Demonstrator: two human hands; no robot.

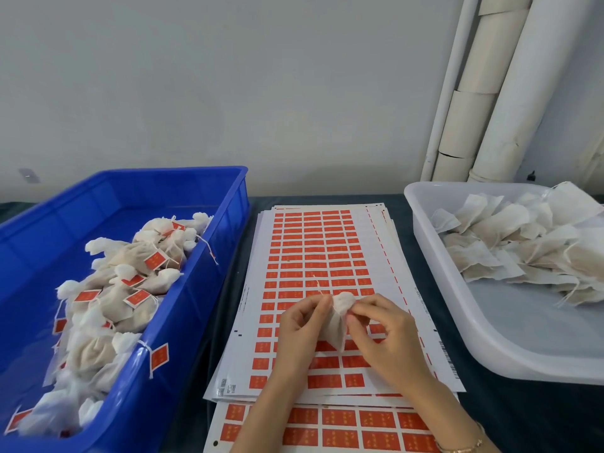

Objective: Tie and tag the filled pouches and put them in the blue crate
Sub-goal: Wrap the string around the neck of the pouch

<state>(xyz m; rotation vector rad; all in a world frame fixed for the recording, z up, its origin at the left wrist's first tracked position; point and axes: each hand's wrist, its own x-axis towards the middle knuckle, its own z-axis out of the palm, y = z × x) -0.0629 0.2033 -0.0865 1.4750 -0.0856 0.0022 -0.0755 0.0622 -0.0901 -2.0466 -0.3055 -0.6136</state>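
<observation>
Left hand (pixel 299 325) and right hand (pixel 382 335), both curled inward, pinch one pouch (pixel 342 304) above the label sheets (pixel 327 243).

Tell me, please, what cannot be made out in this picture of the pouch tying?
- Head view: whether the pouch is knotted yet, as the fingers of the left hand and right hand cover its neck.
- Head view: the print on the label sheets, which is too small to read.
- Head view: the blue crate, whose near left corner is cut off by the frame's edges.
</observation>
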